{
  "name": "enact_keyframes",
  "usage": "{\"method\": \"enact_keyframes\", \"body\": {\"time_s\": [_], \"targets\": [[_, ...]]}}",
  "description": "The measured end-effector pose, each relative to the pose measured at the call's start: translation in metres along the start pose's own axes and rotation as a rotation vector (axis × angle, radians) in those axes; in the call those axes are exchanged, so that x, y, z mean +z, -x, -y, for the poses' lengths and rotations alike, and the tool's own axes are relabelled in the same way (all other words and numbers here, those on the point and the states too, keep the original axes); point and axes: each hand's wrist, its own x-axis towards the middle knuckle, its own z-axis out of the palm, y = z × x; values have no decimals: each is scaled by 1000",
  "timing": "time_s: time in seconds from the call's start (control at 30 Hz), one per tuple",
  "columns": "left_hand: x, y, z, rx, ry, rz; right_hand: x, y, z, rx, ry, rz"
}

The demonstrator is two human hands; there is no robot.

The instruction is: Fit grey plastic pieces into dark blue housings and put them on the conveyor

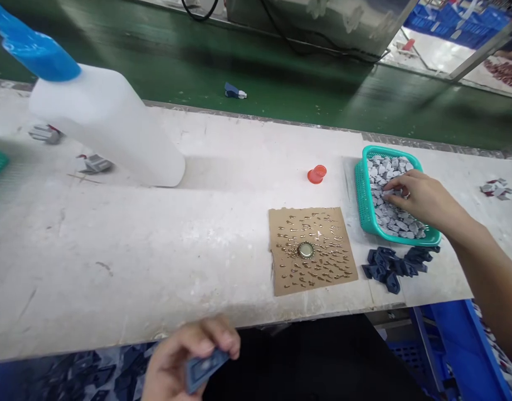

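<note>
1. Grip first: the right hand point(418, 197) reaches into the teal basket point(362, 195), fingers curled down onto the heap of small grey parts point(391, 217) and pinching at one near the middle; whether a piece is fully caught cannot be told. The left hand point(189, 356), low at the near edge of the desk point(134, 250), is closed on a dark blue plastic piece point(203, 367) held between thumb and fingers.
2. Largest on the desk is a white squeeze bottle with a blue cap point(101, 122), standing at the far left, well apart from both hands.
3. A square brown card point(312, 248), spotted with many small glossy dabs, lies just left of the basket; a round metal cap point(306, 250) sits at its centre.
4. A loose pile of dark blue plastic pieces point(395, 264) lies in front of the basket, touching its near rim.
5. A small red cap point(317, 174) lies on its side beyond the card.
6. By the look of it, this is the picking step: a grey part is being drawn from the basket to go with the blue piece. The next move would call for a clean single-piece pinch and bringing both hands together.
</note>
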Motion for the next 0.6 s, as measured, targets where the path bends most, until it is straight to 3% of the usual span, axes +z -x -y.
{"method": "enact_keyframes", "body": {"time_s": [0.13,0.2,0.37,0.6], "targets": [[25,-15,12,-57,92,205,0,-1,4,23,-40,-18],[29,-18,16,-104,122,225,-3,0,9,35,-104,-58],[35,-25,21,-81,56,81,-19,28,38,77,-438,-172],[60,-41,22,-59,138,-17,-26,72,106,-83,-1078,-60]]}}
